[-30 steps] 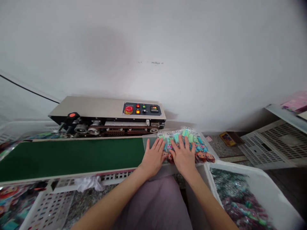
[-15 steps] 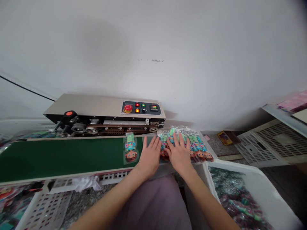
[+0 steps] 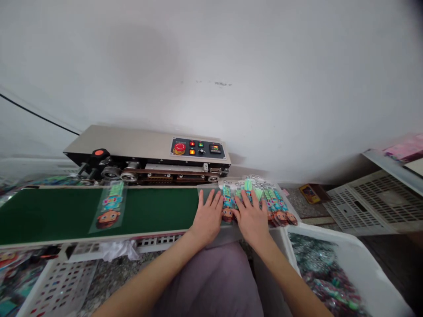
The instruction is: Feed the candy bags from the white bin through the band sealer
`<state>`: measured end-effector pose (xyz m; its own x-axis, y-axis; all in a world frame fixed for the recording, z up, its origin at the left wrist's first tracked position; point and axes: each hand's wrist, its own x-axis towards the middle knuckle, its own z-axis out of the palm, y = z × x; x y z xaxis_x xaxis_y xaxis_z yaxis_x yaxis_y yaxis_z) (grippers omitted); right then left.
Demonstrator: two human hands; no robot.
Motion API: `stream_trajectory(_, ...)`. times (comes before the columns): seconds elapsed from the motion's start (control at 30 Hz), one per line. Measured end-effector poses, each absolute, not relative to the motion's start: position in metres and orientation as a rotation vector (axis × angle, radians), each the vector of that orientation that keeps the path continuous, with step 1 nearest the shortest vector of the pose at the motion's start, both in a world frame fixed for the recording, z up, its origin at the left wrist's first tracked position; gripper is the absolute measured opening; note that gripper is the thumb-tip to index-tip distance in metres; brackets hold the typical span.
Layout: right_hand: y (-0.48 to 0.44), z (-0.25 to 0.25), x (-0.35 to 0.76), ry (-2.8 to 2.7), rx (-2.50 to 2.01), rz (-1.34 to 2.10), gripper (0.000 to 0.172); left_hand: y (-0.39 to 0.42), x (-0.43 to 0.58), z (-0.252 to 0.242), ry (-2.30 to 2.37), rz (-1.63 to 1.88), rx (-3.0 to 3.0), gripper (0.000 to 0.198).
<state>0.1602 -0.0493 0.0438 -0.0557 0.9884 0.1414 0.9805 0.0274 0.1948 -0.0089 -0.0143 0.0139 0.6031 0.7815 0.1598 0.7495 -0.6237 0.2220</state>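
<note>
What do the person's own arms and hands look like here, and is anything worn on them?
The left hand and right hand are bare: no gloves, rings or watch show. Both forearms are uncovered, with no sleeve in view. Plain purple-grey clothing shows between them.

Head-worn view, forward and down.

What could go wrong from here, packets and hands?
1. Snag: the lone packet on the green belt has its top end close to the metal rollers, so it might catch if skewed.
2. Doubling: the packets in the pile overlap, with the right hand on them; two might slide together.
3. Spill: the pile's near edge lies by the white bin; a packet could drop in.
</note>
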Motion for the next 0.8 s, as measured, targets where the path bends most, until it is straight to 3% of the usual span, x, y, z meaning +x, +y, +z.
stream_trajectory(0.2, -0.049, 0.043, 0.161, 2.210, 2.158, 0.366, 0.043, -0.011, 0.009, 0.007, 1.165, 0.415, 2.791, 0.054)
stream_trajectory(0.4, -0.047, 0.038, 0.156, 2.305, 2.149, 0.335, 0.043, -0.010, -0.012, -0.001, 1.313, 0.406, 2.720, 0.052)
stream_trajectory(0.6, -0.041, 0.040, 0.134, 2.397, 2.116, 0.267, 0.044, -0.009, -0.035, 0.021, 1.502, 0.347, 2.623, 0.050)
stream_trajectory(0.8, -0.039, 0.045, 0.152, 2.291, 2.168, 0.367, 0.048, -0.003, -0.004, 0.015, 1.241, 0.412, 2.686, 0.052)
